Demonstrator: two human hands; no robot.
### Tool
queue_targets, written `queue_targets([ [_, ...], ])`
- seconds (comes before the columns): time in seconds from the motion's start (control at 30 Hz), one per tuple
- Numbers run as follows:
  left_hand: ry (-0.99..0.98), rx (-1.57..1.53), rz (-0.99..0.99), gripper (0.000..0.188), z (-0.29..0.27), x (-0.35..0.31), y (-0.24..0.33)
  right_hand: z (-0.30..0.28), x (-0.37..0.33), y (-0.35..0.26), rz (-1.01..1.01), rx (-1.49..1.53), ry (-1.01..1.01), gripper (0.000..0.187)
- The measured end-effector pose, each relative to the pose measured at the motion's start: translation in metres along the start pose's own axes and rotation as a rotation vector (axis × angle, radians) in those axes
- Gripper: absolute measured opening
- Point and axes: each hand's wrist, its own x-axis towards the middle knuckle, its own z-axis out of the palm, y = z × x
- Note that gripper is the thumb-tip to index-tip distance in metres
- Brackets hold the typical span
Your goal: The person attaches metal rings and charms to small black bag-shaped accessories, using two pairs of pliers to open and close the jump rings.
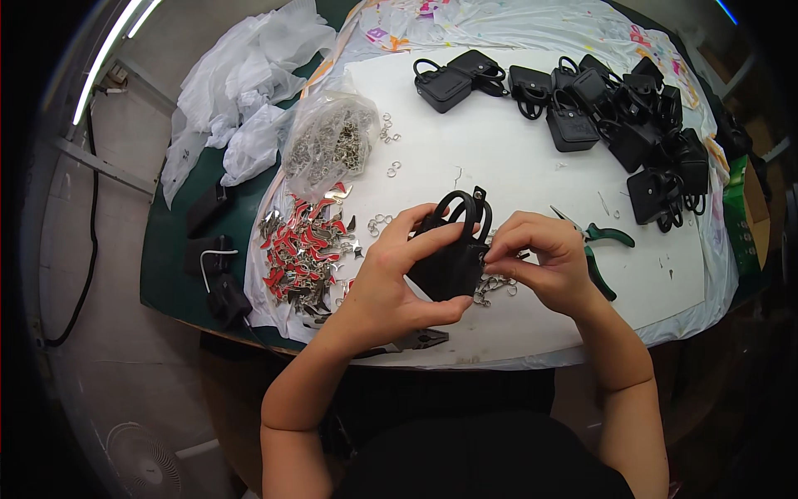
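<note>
A small black handbag (443,270) with two looped handles is held up above the white work surface. My left hand (382,283) grips its body, fingers over the far side and thumb along the near edge. At the bag's right edge, the fingertips of my right hand (549,258) are pinched together; what they hold is too small to make out. Under and beside the hands lie several silver rings and clasps (495,287). Green-handled pliers (600,235) rest open just right of my right hand. Another pair of pliers (422,339) lies at the near edge, below my left hand.
To the left are a heap of red and silver metal charms (299,249) and a clear bag of metal fittings (328,141). Several black mini bags (573,125) are piled at the far right. White plastic bags (241,75) lie far left. A green box (742,216) stands at the right edge.
</note>
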Motion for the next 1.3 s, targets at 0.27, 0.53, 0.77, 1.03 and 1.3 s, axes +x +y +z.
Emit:
queue_targets([
  [0.27,0.069,0.208,0.101,0.07,0.0,-0.005,0.01,0.01,-0.001,-0.005,0.103,-0.046,0.073,0.009],
  [0.53,0.265,0.349,0.177,0.062,0.017,-0.009,0.009,0.038,-0.011,0.006,0.221,0.361,0.302,0.005],
  [0.77,0.361,0.415,0.054,0.075,0.028,-0.024,0.006,0.029,0.001,0.01,-0.274,-0.626,0.199,0.02],
  [1.03,0.037,0.388,-0.171,0.056,-0.017,-0.094,0.004,0.031,-0.005,0.004,-0.317,-0.522,0.108,0.023],
  [1.3,0.054,0.634,0.056,0.038,-0.018,-0.135,-0.028,0.029,-0.003,-0.002,-0.351,-0.481,0.038,0.023],
])
